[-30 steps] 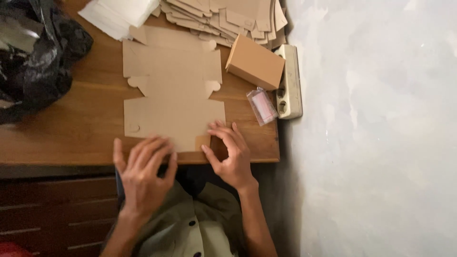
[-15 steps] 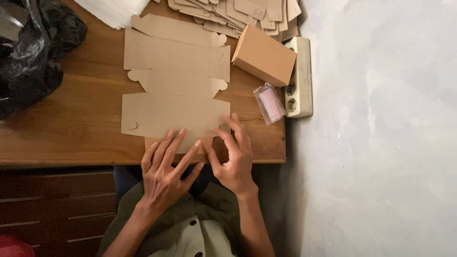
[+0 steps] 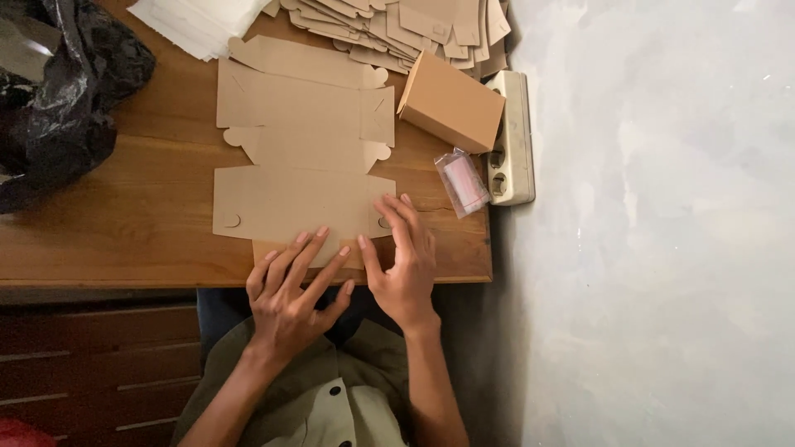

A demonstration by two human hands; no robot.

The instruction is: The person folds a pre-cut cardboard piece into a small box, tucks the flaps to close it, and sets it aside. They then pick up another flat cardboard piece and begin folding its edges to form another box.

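Note:
A flat, unfolded brown cardboard box blank lies on the wooden table. My left hand rests with spread fingers on the blank's near flap at the table's front edge. Beside it, my right hand presses flat on the blank's near right corner, fingers apart. Neither hand grips anything; both lie on the cardboard.
A folded brown box stands at the back right, next to a white power strip and a small clear packet with pink contents. A pile of flat cardboard blanks, white sheets and a black plastic bag are further off.
My left hand has slid right and forward onto the blank's near flap, close beside my right hand. The right hand has stayed on the near right corner.

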